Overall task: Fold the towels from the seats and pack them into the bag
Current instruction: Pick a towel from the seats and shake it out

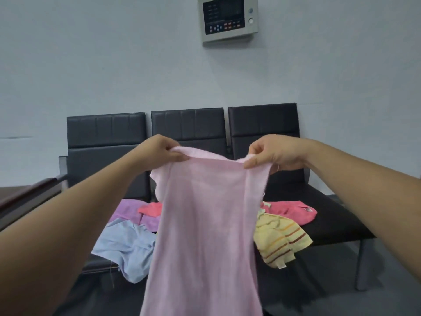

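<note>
pink towel point(205, 224) hangs, top edge pinched by l hand point(159, 149) & r hand point(273, 153) fingers.

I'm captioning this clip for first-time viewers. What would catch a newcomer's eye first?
A pale pink towel hangs centre frame, its top edge pinched by the left hand and right hand. Behind it, a light blue towel and a striped yellow towel lie among others on the black seats, under a wall-mounted control panel.

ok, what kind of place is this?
Probably a waiting room or similar institutional space: a row of linked black seats against a plain wall, with a button-covered control panel mounted above them.
</note>
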